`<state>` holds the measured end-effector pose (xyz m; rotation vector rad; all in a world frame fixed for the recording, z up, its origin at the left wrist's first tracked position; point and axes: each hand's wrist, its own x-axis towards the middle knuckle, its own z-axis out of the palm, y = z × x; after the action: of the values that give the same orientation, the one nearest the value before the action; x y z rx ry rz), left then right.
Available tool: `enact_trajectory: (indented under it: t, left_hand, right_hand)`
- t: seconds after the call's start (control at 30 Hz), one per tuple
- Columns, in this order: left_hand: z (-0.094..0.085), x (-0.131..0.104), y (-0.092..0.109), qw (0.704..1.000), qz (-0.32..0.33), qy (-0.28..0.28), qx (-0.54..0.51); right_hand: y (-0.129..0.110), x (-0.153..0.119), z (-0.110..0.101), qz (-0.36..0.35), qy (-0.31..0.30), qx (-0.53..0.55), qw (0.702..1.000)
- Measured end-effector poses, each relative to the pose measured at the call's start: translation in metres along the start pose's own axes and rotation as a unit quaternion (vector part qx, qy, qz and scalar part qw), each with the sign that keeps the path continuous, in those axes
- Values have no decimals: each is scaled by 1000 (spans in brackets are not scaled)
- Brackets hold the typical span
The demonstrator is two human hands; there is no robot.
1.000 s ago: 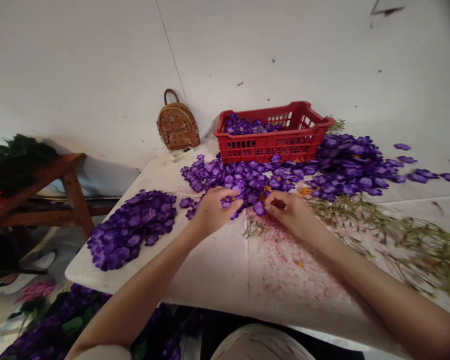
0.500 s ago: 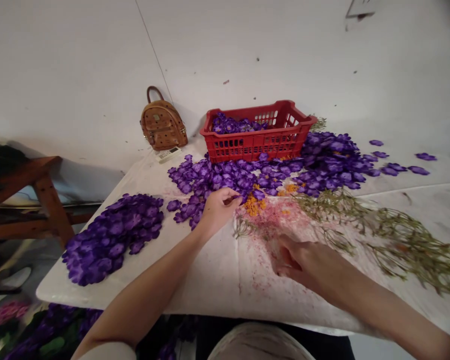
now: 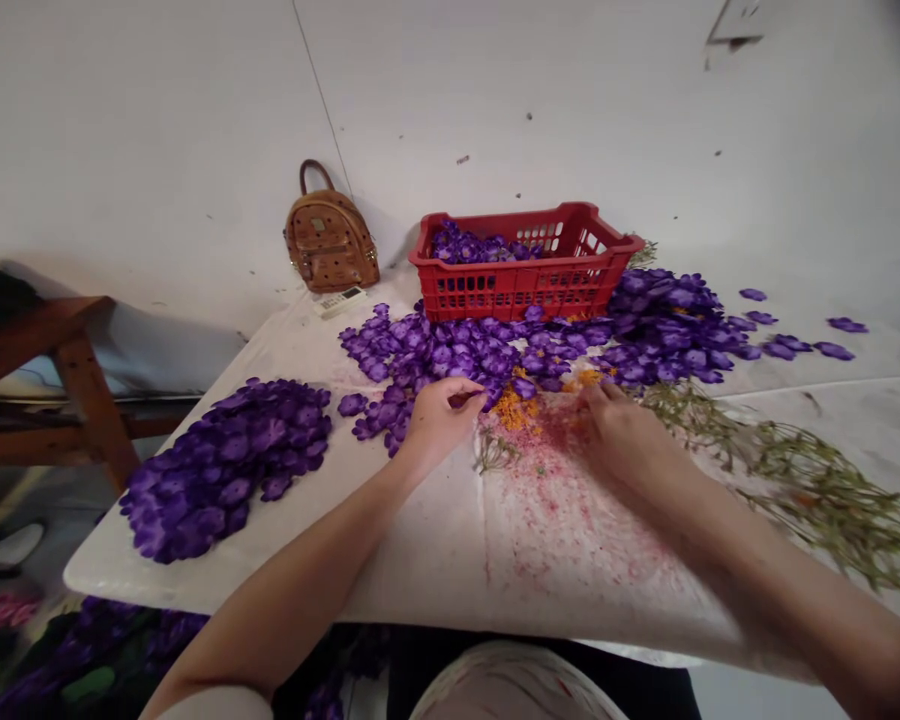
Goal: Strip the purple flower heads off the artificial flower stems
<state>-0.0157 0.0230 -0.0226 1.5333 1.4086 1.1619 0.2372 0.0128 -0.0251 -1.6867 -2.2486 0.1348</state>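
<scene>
My left hand is closed in a pinch at the near edge of the loose purple petals; whatever lies between its fingertips is too small to name. Just below those fingertips is a small green stem sprig, beside a little heap of orange flower centres. My right hand reaches to a second cluster of orange flower centres, its fingers drawn together at the near side. What they hold, if anything, is hidden. Reddish crumbs cover the white tabletop between my forearms.
A red plastic crate with purple flowers stands behind the petals. More petals are heaped at left. Green artificial stems spread along the right. A brown backpack and a white remote control sit at the back left.
My right hand has moved forward, away from me, from the reddish crumbs to the orange flower centres. My left hand has kept its pinch in nearly the same place. The view has shifted slightly.
</scene>
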Motion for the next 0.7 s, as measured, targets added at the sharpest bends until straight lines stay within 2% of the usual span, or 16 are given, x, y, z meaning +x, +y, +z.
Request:
enact_trajectory:
  t: [0.13, 0.3, 0.4, 0.5, 0.57, 0.7]
  left_hand:
    - [3, -1, 0, 1000, -2, -11, -11]
    - [2, -4, 2, 1000, -6, -8, -16]
    - [3, -4, 1, 1000, -10, -15, -21]
    - [4, -3, -2, 999, -23, -21, -31]
    - [4, -3, -4, 998, -31, -25, -43]
    - [5, -3, -1, 997, -28, -25, -63]
  right_hand:
    - [-7, 6, 6, -24, -24, 112, 993]
    - [-20, 13, -9, -24, 31, 133, 990]
    - [-26, 8, -11, -31, -30, 135, 990]
    - [-32, 2, -3, -58, -107, 111, 986]
    - [-36, 0, 4, -71, -123, 84, 986]
    - [-35, 3, 8, -99, -111, 67, 987]
